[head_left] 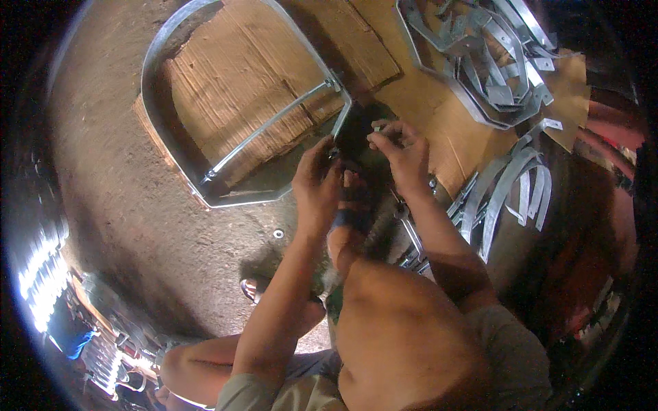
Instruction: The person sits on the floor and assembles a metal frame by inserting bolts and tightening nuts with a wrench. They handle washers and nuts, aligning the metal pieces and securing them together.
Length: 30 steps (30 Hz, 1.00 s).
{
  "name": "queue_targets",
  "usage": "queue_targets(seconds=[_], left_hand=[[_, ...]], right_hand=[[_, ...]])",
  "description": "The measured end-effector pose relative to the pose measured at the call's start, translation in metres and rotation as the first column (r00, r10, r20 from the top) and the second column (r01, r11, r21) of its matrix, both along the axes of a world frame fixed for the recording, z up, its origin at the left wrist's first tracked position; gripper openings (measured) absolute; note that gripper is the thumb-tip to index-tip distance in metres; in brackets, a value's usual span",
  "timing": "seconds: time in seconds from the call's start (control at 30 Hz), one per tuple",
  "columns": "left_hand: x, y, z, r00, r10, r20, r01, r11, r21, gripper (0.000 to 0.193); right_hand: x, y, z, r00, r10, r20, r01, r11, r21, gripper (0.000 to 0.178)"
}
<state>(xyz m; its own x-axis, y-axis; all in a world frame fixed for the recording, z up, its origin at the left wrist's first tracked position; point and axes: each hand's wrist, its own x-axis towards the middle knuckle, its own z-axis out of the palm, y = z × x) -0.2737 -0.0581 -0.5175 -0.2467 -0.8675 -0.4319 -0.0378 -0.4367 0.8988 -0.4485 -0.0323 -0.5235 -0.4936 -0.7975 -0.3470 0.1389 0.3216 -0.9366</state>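
A large loop-shaped metal strap frame [152, 116], with a rod [264, 132] across it, lies at the upper left. My left hand [317, 181] is at the frame's near right corner, its fingers closed around the strap's end. A small metal piece shows at those fingertips, too small to name. To the right, apart from the frame, my right hand [406, 154] pinches a small light metal piece [377, 129] that looks like a nut. The inner side of my left fingers is partly hidden.
Cardboard [226, 75] lies under the frame. A heap of bent metal brackets [473, 103] sits at the upper right, with curved metal strips [476, 198] below it. Wrenches [409, 229] lie beside my right forearm. A washer [278, 234] rests on the dirt floor.
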Motion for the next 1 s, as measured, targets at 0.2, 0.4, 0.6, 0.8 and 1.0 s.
queue_targets(seconds=[0.2, 0.4, 0.6, 0.8, 1.0], left_hand=[[0.068, 0.027, 0.0, 0.885, 0.363, 0.291, -0.343, 0.932, -0.119, 0.03], [0.185, 0.009, -0.015, 0.594, 0.671, 0.444, -0.624, 0.733, -0.272, 0.03], [0.259, -0.024, -0.041, 0.518, 0.746, 0.417, -0.801, 0.595, -0.069, 0.028], [0.179, -0.051, -0.033, 0.641, 0.458, 0.616, -0.006, 0.806, -0.592, 0.028], [0.066, -0.102, -0.04, 0.502, 0.064, 0.862, 0.622, 0.666, -0.412, 0.035]], right_hand=[[-0.019, -0.046, -0.023, 0.995, 0.103, 0.008, -0.103, 0.994, 0.034, 0.016], [-0.053, -0.097, -0.068, 0.988, 0.152, -0.04, -0.15, 0.988, 0.041, 0.023], [-0.04, -0.118, -0.046, 0.859, 0.328, -0.394, -0.302, 0.945, 0.127, 0.021], [-0.043, -0.124, -0.05, 0.902, 0.384, -0.196, -0.315, 0.898, 0.308, 0.022], [-0.059, -0.122, -0.082, 0.906, 0.354, -0.233, -0.351, 0.935, 0.054, 0.021]])
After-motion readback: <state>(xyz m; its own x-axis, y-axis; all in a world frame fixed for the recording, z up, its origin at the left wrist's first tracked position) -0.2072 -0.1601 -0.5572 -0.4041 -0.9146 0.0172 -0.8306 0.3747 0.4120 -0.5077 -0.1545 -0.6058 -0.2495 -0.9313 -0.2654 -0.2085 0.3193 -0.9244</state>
